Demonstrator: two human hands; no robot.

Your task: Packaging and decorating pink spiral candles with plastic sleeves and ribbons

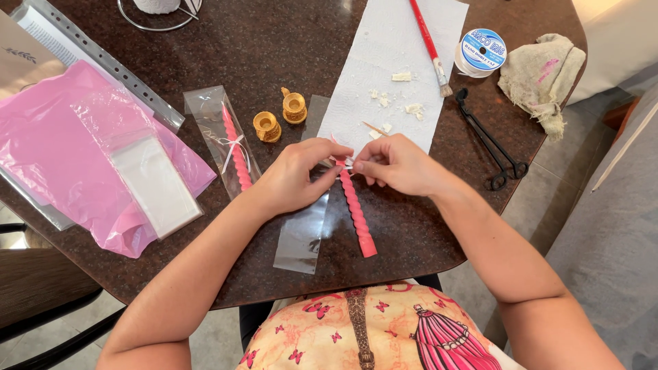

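Observation:
A pink twisted candle (358, 216) lies on the dark table, its top end between my two hands. My left hand (298, 175) and my right hand (397, 164) pinch a thin white string (345, 163) at the candle's upper end. A clear plastic sleeve (301, 236) lies flat just left of the candle, under my left hand. A second pink twisted candle (236, 151), tied with a white bow, rests inside another clear sleeve further left.
Two small gold candle holders (281, 116) stand behind my left hand. A white paper towel (391, 75) holds wax crumbs and a red brush (430, 48). Black scissors-like tongs (490, 140), a thread spool (480, 51), a stained cloth (545, 75) and pink plastic sheets (82, 157) surround the work area.

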